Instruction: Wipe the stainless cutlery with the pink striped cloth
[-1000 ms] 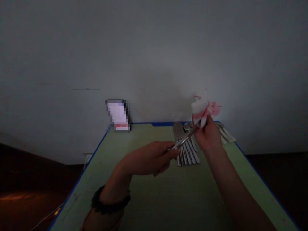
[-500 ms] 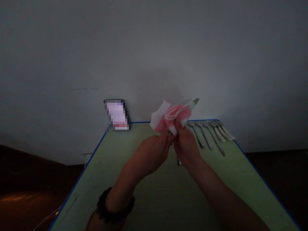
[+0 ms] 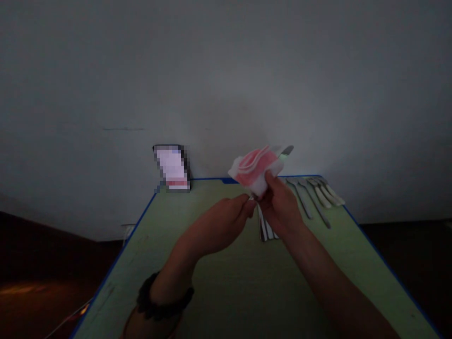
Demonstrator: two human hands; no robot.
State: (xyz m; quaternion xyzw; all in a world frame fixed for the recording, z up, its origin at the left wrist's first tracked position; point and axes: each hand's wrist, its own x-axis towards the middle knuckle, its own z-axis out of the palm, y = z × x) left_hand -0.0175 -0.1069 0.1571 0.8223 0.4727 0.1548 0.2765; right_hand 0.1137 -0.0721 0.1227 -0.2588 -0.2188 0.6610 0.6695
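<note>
My left hand (image 3: 229, 219) is closed in a pinch on the near end of a shiny metal table knife. The knife's rounded blade tip (image 3: 287, 151) sticks out at the upper right, past a folded pink-and-white cloth (image 3: 256, 165). My right hand (image 3: 282, 202) grips that cloth, thumb on top, and the cloth hides the middle of the knife. Below the hands, several metal handles (image 3: 267, 230) lie side by side on the table, partly covered by my right hand.
Right of my hands lie metal spoons (image 3: 305, 200) and several pieces of cutlery with pale handles (image 3: 325, 195). A phone (image 3: 173, 167), its screen blurred, leans against the wall at the table's back left. The green table (image 3: 226, 282) has a blue edge.
The cloth has turned and bunched closer around my right hand, which has shifted slightly right and down. More of the metal handles beneath now show. My left hand keeps its pinch.
</note>
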